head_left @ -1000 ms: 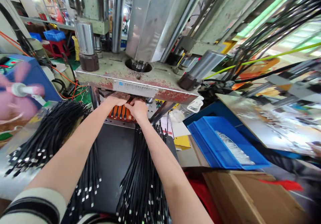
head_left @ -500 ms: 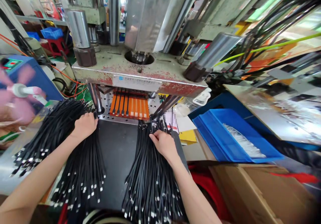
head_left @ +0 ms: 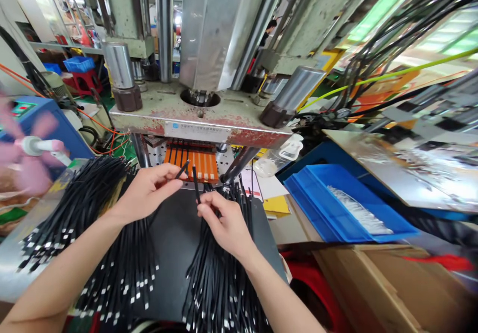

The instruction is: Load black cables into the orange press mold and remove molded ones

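Note:
Between thumb and fingers, my left hand (head_left: 155,188) pinches the end of a black cable (head_left: 182,169). My right hand (head_left: 222,218) holds another black cable (head_left: 196,183) that points upward, close to the first. Just beyond them, under the press (head_left: 201,119), lies an orange fixture (head_left: 209,166) with several slots, some with black strips in them. Bundles of black cables with pale tips lie on the left (head_left: 82,193) and on the right (head_left: 212,268) of the dark work surface (head_left: 168,243).
A pink fan (head_left: 33,146) spins at the far left. On the right are blue trays (head_left: 317,198) with white pieces, a cardboard box (head_left: 392,283) and a clear bottle (head_left: 276,159). Steel posts (head_left: 239,166) flank the fixture.
Both hands have left the cable bundles and come together in front of the fixture, each with a cable end. The view has shifted slightly.

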